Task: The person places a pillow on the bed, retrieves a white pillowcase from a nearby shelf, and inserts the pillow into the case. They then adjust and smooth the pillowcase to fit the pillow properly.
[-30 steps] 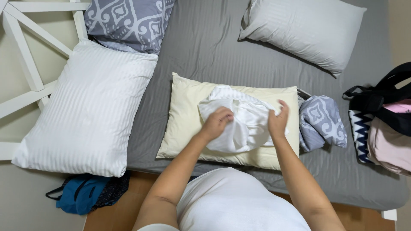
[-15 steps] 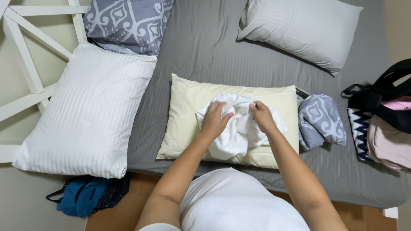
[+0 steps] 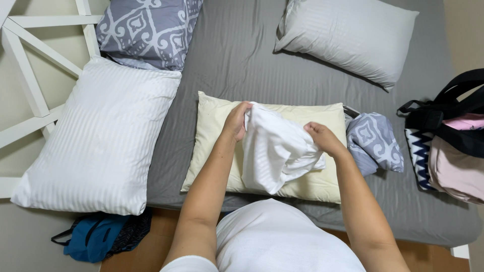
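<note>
The person stands at the lower edge of the frame, facing a bed covered in a grey striped fitted sheet (image 3: 242, 65).

**Hands.** The left hand (image 3: 237, 121) is closed on the upper edge of a white striped fabric pillowcase (image 3: 275, 151), fingers curled over the cloth. The right hand (image 3: 320, 137) is clamped on the right side of the same pillowcase, with cloth bunched under the fingers. Both hands hold it raised slightly, so that it hangs in loose folds.

**Position of the held item.** The white pillowcase sits at the centre of the frame, directly over a bare cream rectangular pillow (image 3: 217, 136). The pillow lies flat on the sheet near the lower edge of the bed, long side across the frame. The lowest fold of the pillowcase rests on it.

**Surrounding items.**
- Left of frame: a large white striped pillow (image 3: 101, 141), overhanging the bed edge.
- Upper left: a grey cushion with white ornamental pattern (image 3: 146, 30), partly under the white pillow.
- Upper right: a pale grey striped pillow (image 3: 348, 35), tilted.
- Right of the cream pillow, touching it: a crumpled grey patterned cloth (image 3: 375, 141).
- Right edge: a black-handled bag with a navy zigzag panel (image 3: 428, 121) and a pink fabric bundle (image 3: 456, 171).
- Lower left, on the floor: a blue bag (image 3: 93, 236).
- Upper left corner: a white slatted frame (image 3: 30, 85).

No labels or signs are legible.
</note>
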